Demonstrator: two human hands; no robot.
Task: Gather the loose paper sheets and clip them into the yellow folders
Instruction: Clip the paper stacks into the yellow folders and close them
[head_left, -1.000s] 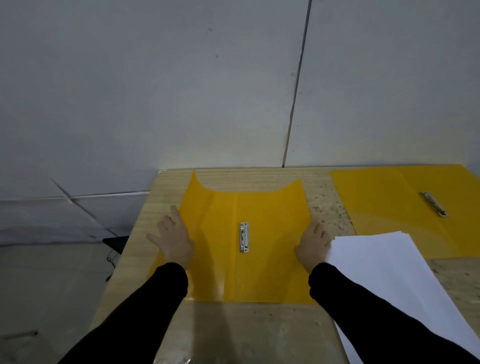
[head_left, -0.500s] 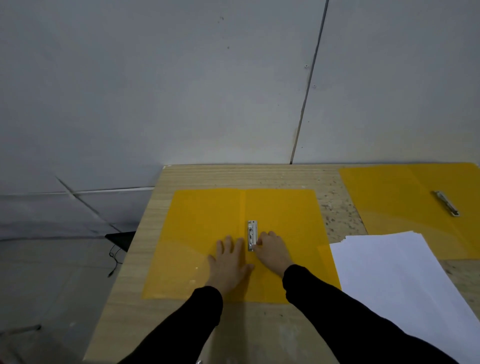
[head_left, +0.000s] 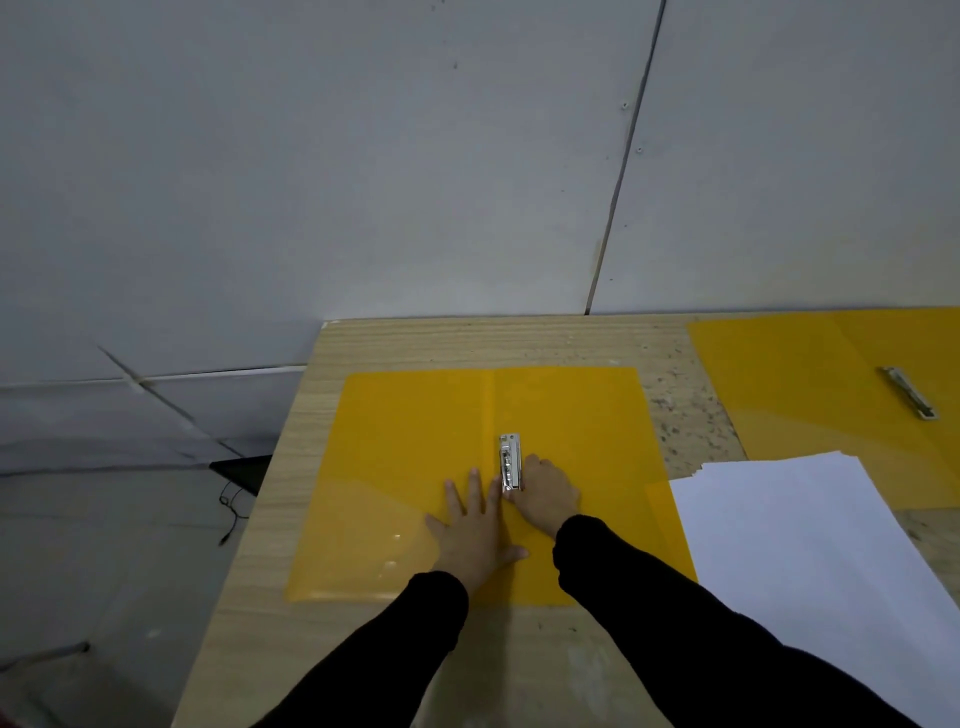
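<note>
Yellow folder (head_left: 415, 467) opened flat on the near left part of the wooden table (head_left: 467, 338), spine running away from the viewer, metal clip (head_left: 510, 462) fixed along the spine's near half. Left hand (head_left: 475, 535) laid flat on the left leaf just beside the spine, fingers straight and spread, pressing down, holding nothing. Right hand (head_left: 545, 493) close on the other side, knuckles up, fingers curled onto the clip's right edge and near end, gripping it; fingertips themselves tucked under and hard to make out. Black sleeves (head_left: 675, 623) reaching in from the bottom edge, covering part of the folder's near border. To the right, stack of white paper sheets (head_left: 805, 545), slightly fanned at the far corner, left edge meeting the folder's right edge, overlapping or merely touching impossible to tell, apart from the clip; lower right of the stack cut off by the frame and partly hidden under the right sleeve. Beyond the stack, second yellow folder (head_left: 805, 374) also open at the far right of the table, second clip (head_left: 909, 392) lying askew on it, right side cut off by the frame, near edge tucked beneath the paper. Grey panelled wall (head_left: 363, 182) behind. Left of the table, dark object (head_left: 241, 470) and thin cable (head_left: 228, 514) down on the floor, too dim to identify.
</note>
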